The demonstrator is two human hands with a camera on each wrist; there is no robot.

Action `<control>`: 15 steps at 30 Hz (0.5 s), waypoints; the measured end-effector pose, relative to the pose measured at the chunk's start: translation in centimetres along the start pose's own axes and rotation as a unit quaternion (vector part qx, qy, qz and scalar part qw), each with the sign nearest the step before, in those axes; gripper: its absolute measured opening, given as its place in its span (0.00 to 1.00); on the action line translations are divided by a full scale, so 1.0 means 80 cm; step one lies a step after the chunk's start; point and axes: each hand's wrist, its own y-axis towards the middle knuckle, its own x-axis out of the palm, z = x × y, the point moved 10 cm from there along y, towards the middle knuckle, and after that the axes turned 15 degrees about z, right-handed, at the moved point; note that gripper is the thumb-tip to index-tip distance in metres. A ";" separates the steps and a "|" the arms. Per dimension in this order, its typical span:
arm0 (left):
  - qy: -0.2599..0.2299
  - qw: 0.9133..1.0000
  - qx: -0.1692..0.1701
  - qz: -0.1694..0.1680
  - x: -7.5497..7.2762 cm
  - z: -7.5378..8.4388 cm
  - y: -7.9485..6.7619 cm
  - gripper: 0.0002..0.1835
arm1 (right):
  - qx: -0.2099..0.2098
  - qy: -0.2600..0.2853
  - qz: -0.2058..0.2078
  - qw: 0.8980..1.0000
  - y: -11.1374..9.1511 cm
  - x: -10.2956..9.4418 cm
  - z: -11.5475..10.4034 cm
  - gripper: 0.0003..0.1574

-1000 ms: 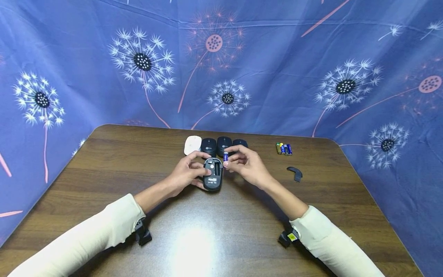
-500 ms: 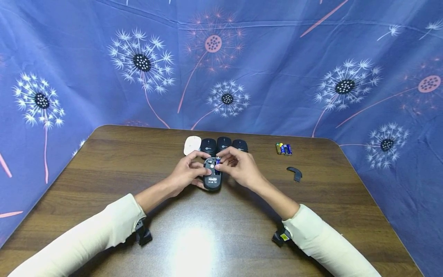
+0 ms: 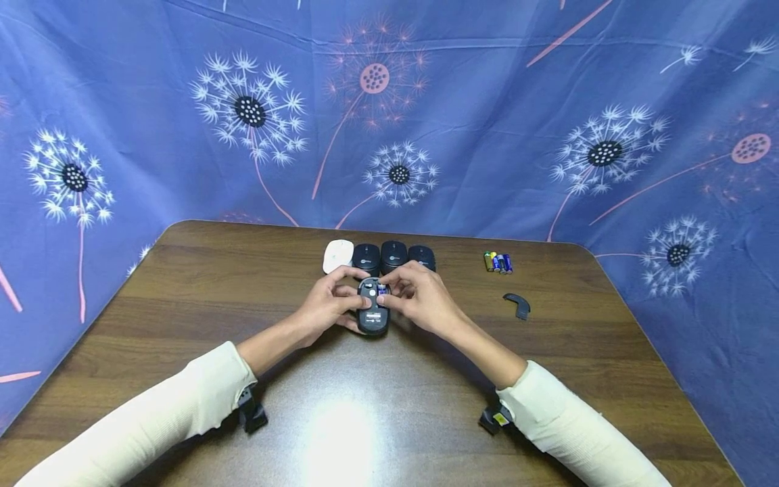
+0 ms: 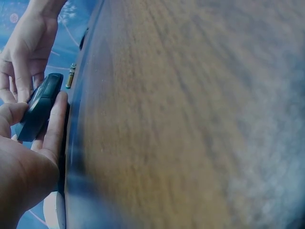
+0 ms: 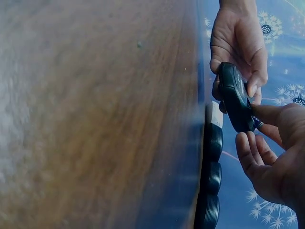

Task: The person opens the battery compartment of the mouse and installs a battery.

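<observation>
My left hand [image 3: 325, 304] grips a black computer mouse [image 3: 373, 325] by its left side, underside facing up, with the battery compartment uncovered. At that compartment, my right hand [image 3: 426, 301] pinches a small blue battery [image 3: 382, 290] between thumb and index finger. The battery lies partly in the slot, and fingertips hide some of it. In the right wrist view the mouse [image 5: 233, 95] is held above the table, and only a sliver of the battery [image 5: 258, 123] shows. The left wrist view shows the side of the mouse [image 4: 40, 107] between the left thumb and fingers.
Behind the hands stand a white mouse [image 3: 338, 256] and three black mice [image 3: 366, 257] in a row. Several batteries [image 3: 499, 262] lie at the back right of the wooden table [image 3: 182, 304]. A curved black cover [image 3: 518, 306] lies nearer, on the right.
My right hand has moved left, bringing the battery from beside the mouse into its compartment, where it has tipped from upright to lying lower. The left hand and mouse have stayed put.
</observation>
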 end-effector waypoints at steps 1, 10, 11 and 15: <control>0.001 1.000 0.000 0.000 0.000 0.000 0.000 0.30 | 0.007 0.003 -0.001 1.000 0.000 0.000 0.002 0.16; 0.008 1.000 0.003 -0.002 0.002 0.002 -0.001 0.30 | 0.265 0.221 -0.073 0.936 -0.013 0.025 0.042 0.30; 0.008 1.000 0.004 -0.002 0.002 0.002 -0.001 0.30 | 0.298 0.246 -0.088 0.918 -0.017 0.031 0.045 0.30; 0.010 1.000 0.010 -0.003 0.003 0.004 0.000 0.30 | 0.362 0.306 -0.139 0.869 -0.030 0.047 0.050 0.23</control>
